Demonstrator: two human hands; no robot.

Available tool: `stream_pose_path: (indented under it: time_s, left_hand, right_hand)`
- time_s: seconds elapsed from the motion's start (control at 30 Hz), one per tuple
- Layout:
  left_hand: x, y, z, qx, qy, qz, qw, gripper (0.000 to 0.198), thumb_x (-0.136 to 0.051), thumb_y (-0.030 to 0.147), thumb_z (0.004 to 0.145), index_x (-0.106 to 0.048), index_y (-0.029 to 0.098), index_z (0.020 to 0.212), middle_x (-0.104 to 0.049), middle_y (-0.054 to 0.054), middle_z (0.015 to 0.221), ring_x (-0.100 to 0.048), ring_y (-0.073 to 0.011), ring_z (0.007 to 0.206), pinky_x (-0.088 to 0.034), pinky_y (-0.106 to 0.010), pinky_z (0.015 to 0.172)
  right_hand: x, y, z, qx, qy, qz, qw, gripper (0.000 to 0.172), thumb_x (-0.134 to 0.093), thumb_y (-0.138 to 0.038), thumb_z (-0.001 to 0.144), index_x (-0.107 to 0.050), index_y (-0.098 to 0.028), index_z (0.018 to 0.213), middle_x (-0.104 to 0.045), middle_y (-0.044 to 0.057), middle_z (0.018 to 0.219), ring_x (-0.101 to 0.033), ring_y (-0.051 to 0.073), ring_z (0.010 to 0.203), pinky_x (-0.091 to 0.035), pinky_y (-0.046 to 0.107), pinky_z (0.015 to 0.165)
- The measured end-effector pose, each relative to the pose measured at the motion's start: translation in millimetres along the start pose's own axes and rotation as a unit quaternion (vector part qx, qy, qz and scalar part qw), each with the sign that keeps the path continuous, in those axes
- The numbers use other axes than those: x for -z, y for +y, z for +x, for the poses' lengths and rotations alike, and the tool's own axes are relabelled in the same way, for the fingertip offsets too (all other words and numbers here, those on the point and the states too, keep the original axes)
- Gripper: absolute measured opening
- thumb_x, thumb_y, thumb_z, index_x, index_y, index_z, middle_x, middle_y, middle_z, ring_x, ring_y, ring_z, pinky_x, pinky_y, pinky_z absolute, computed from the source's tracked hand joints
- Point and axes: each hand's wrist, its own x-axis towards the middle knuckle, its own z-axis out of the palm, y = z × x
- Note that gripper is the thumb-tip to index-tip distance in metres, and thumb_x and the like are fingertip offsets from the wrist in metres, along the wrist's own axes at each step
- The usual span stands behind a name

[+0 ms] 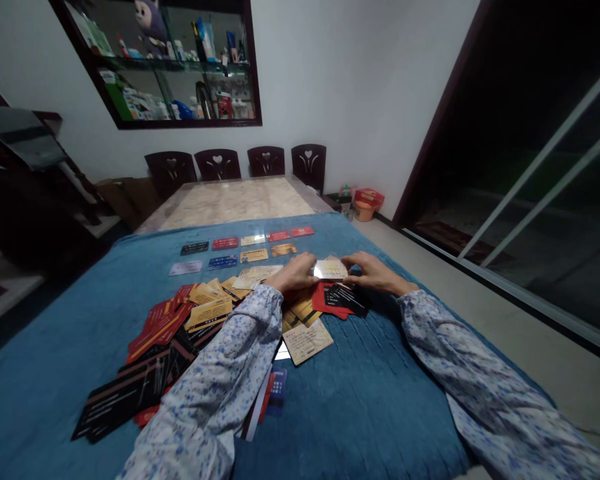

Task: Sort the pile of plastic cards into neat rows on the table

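Note:
Between my two hands is a small stack of cream cards, its top shining in the light. My left hand grips the stack's left side, and my right hand pinches its right side. Just below lie red cards and black cards. A cream card with printed lines rests nearer to me. Under and beside my left forearm spreads a big loose pile of gold cards, red cards and black cards. My left sleeve hides part of that pile.
Past the pile, cards such as a blue card and a dark green card lie in two spaced rows. A blue cloth covers the near part of the marble table. Dark chairs stand behind it.

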Motion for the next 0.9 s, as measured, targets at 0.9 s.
stream_pose_path:
  time_s: [0.9]
  left_hand:
    - [62.5, -45, -34, 0.033, -0.026, 0.079, 0.996, 0.027, -0.069, 0.033, 0.077, -0.071, 0.015, 0.097, -0.072, -0.009, 0.101, -0.066, -0.0240, 0.091, -0.052, -0.028, 0.079]
  right_hand:
    - [9, -60, 97, 0.009, -0.155, -0.089, 0.984, 0.029, -0.075, -0.034, 0.078, -0.076, -0.014, 0.099, -0.073, 0.007, 0.093, -0.060, 0.017, 0.079, -0.035, 0.024, 0.064]
